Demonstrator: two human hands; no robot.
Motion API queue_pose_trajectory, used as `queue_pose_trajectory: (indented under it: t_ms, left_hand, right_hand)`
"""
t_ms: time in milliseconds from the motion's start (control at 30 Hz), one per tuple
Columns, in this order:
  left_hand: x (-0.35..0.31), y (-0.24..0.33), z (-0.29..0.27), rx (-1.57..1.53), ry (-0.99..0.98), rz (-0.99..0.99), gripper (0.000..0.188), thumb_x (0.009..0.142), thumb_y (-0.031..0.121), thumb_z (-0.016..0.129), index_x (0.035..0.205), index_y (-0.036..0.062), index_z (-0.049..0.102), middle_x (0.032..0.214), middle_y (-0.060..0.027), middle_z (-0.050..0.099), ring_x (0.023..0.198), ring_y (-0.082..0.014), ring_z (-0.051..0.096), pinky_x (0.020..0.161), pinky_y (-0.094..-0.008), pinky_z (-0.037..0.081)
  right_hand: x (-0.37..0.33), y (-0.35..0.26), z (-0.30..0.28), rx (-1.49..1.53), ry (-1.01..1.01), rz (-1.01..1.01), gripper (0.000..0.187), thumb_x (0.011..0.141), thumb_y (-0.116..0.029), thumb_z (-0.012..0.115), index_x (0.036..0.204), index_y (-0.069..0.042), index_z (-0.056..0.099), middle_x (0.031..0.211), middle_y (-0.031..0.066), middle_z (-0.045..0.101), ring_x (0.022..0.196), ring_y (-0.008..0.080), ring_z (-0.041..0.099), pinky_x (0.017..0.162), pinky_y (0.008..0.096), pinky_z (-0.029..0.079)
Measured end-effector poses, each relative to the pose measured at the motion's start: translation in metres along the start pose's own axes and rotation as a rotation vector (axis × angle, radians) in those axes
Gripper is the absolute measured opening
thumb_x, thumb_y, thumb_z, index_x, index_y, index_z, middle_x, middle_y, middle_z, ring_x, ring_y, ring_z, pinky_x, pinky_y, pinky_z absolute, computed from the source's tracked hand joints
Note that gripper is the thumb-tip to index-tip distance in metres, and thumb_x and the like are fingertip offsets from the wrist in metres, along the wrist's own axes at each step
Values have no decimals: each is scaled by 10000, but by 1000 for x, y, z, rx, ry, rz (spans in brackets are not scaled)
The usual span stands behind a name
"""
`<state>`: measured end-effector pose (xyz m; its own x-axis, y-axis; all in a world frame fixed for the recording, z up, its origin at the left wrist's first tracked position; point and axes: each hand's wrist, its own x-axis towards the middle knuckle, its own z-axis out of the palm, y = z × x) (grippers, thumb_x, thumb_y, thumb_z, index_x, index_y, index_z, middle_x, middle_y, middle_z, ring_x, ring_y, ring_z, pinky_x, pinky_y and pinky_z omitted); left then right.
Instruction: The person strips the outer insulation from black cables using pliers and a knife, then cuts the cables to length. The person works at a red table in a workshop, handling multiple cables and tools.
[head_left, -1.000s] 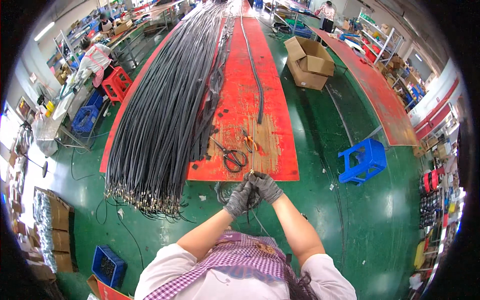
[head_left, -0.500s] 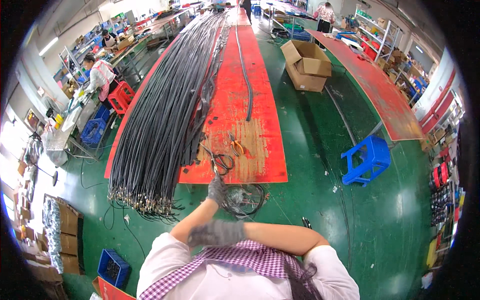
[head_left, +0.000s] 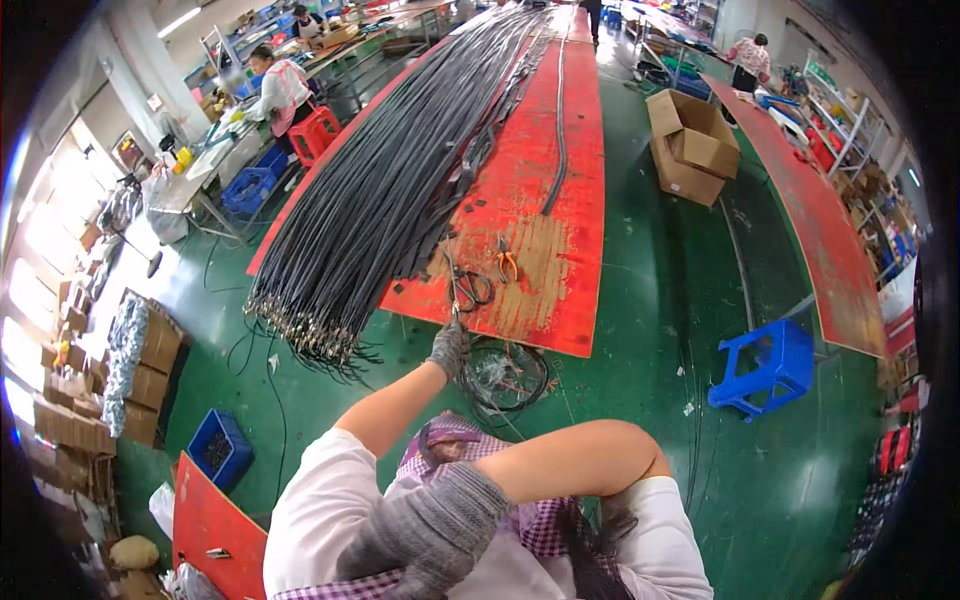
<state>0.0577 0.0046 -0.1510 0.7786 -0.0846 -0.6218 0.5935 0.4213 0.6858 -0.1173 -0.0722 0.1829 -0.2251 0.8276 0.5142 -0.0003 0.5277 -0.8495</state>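
Observation:
My left hand (head_left: 449,348), in a grey knit glove, is at the near edge of the red table (head_left: 560,320). Its fingers are closed around something small that I cannot make out. Just beyond it lie black-handled scissors (head_left: 473,289), and pliers with orange grips (head_left: 507,264) rest farther to the right. My right hand (head_left: 425,530), also gloved, crosses my body toward my left upper arm; its fingers are mostly hidden. A thick bundle of black cables (head_left: 400,170) covers the table's left side, metal-tipped ends hanging over the near edge.
A coil of black cable (head_left: 546,378) with clear plastic is below the table edge. To the right stand a blue stool (head_left: 765,368) and an open carton (head_left: 690,150). A blue bin (head_left: 222,450) sits at lower left. Another person (head_left: 285,95) works at far left.
The view has shifted, so the table appears farther right. My right hand has come nearer and lower across my body. My left hand remains at the table edge.

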Motion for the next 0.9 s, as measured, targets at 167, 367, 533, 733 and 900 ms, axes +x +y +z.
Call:
queue_pose_trajectory:
  t_ms: [167, 367, 533, 733, 900]
  left_hand:
    - [8, -13, 19, -27, -61, -27, 219, 828, 358, 422, 725, 167, 398, 484, 39, 338, 362, -101, 289, 332, -239, 223]
    - [16, -31, 30, 0, -113, -93, 213, 841, 324, 390, 695, 169, 406, 477, 32, 344, 362, -108, 304, 333, -244, 226]
    - [52, -52, 12, -694, -292, -505, 288, 834, 407, 329, 822, 149, 457, 566, -41, 467, 453, -172, 459, 406, -315, 385]
    - [22, -43, 13, 46, -121, -70, 236, 843, 377, 347, 771, 173, 440, 514, 4, 404, 368, -138, 347, 347, -302, 278]
    - [30, -50, -4, 39, -64, -97, 204, 835, 335, 372, 748, 169, 451, 538, 16, 411, 395, -126, 346, 346, -294, 266]
  right_hand:
    - [23, -10, 11, -212, 25, -307, 199, 766, -193, 524, 809, 1, 519, 815, 84, 498, 800, 139, 445, 730, 302, 359]
    - [-17, 37, -17, -926, 802, -422, 207, 726, -183, 550, 836, -8, 535, 940, 112, 511, 922, 182, 454, 831, 342, 339]
    - [-230, 161, -23, -888, 1787, 749, 236, 729, -232, 563, 839, -24, 578, 799, 147, 585, 765, 281, 554, 681, 338, 429]
    - [-409, 286, 180, 84, 1530, 2195, 458, 772, -398, 413, 1033, -37, 520, 1029, 209, 506, 951, 328, 495, 791, 392, 391]
    - [-399, 318, 176, 214, 1171, 2223, 416, 771, -355, 426, 1046, -56, 517, 1003, 198, 525, 926, 324, 512, 769, 382, 409]
